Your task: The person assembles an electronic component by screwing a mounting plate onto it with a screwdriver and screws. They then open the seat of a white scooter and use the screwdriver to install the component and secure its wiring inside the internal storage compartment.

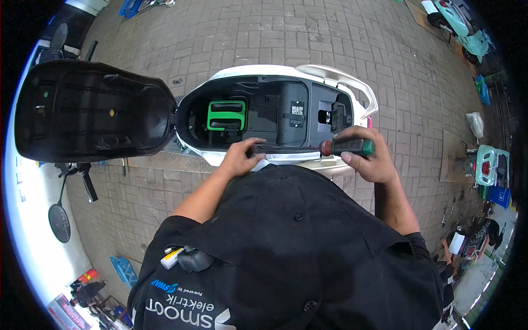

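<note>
My right hand [367, 157] is closed around the green, black and red handle of a screwdriver [356, 147]. Its long shaft points left along the near rim of a white scooter's storage compartment [294, 157]. My left hand [241, 158] is at that rim, by the shaft's far end, with thumb and fingers curled; what they pinch is hidden. Inside the compartment sits a dark block with a bright green frame and handles [226, 115]. The scooter's black seat [93, 113] is swung up to the left, its underside showing.
Behind the compartment curves the scooter's pale grab rail [346, 80]. A mirror [59, 223] and handlebar grip [88, 181] stick out beyond the seat. Light green scooters [492, 165] stand at the right on the paved floor [418, 99]. A person's arm [446, 250] shows at lower right.
</note>
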`<move>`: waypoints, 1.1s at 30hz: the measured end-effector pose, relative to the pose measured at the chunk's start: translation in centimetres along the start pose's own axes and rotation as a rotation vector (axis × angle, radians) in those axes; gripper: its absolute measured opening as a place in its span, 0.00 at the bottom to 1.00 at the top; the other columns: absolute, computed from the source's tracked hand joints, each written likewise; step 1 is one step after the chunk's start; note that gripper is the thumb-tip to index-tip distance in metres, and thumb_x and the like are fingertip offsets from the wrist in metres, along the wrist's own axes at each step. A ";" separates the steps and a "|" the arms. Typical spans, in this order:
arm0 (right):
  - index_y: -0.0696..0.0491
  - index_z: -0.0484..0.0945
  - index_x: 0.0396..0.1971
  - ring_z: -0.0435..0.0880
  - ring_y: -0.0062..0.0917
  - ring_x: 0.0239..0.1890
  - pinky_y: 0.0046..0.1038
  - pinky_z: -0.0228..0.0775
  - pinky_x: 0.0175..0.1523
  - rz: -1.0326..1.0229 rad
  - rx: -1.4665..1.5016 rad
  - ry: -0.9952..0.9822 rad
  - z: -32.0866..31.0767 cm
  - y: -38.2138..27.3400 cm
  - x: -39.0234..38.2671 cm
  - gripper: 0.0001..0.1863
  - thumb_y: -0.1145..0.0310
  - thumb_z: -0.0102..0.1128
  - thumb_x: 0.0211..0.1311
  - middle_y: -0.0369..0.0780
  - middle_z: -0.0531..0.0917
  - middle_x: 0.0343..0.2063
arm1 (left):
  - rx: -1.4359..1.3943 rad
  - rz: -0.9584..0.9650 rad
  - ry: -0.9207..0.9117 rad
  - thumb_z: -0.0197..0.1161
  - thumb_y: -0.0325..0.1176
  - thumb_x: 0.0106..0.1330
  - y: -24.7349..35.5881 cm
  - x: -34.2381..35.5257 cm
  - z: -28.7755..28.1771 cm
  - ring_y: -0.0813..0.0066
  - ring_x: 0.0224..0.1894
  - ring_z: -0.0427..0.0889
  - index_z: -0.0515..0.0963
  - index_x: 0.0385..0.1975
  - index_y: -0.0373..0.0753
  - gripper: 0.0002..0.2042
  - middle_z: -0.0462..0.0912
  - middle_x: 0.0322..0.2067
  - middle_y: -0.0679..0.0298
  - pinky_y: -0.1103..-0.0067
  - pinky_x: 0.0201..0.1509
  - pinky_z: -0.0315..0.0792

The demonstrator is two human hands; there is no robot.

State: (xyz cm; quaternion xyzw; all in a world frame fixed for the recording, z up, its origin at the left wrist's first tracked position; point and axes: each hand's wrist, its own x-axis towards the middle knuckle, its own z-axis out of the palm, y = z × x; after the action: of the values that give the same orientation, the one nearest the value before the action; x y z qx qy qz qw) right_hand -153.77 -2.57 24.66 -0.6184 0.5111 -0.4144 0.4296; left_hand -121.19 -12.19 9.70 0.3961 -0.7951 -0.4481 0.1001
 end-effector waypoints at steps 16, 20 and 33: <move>0.52 0.83 0.38 0.73 0.30 0.20 0.31 0.63 0.26 0.039 -0.408 -0.039 12.4 -8.9 -1.5 0.18 0.68 0.72 0.42 0.37 0.73 0.18 | -0.247 0.283 -0.712 0.63 0.36 0.66 -4.1 -0.2 -1.5 0.59 0.46 0.81 0.54 0.72 0.52 0.35 0.72 0.58 0.52 0.66 0.53 0.75; 0.52 0.83 0.36 0.72 0.29 0.19 0.31 0.61 0.25 0.102 -0.468 0.056 15.2 -10.6 -2.2 0.18 0.68 0.72 0.40 0.36 0.71 0.17 | -0.195 0.406 -0.685 0.64 0.35 0.64 -4.5 -0.1 -2.5 0.57 0.47 0.81 0.55 0.71 0.50 0.36 0.72 0.56 0.52 0.66 0.55 0.75; 0.56 0.83 0.34 0.72 0.30 0.18 0.30 0.59 0.25 0.161 -0.550 0.145 18.1 -11.9 -1.6 0.18 0.62 0.71 0.42 0.38 0.74 0.17 | -0.213 0.522 -0.714 0.67 0.36 0.61 -5.2 0.3 -3.3 0.56 0.47 0.81 0.56 0.70 0.48 0.37 0.73 0.52 0.51 0.65 0.54 0.74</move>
State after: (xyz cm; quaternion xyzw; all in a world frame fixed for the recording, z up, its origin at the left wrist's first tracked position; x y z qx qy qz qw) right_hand -133.50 2.20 30.71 -0.6379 0.6811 -0.2681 0.2395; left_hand -116.87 -15.96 7.43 -0.0093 -0.8025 -0.5958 -0.0304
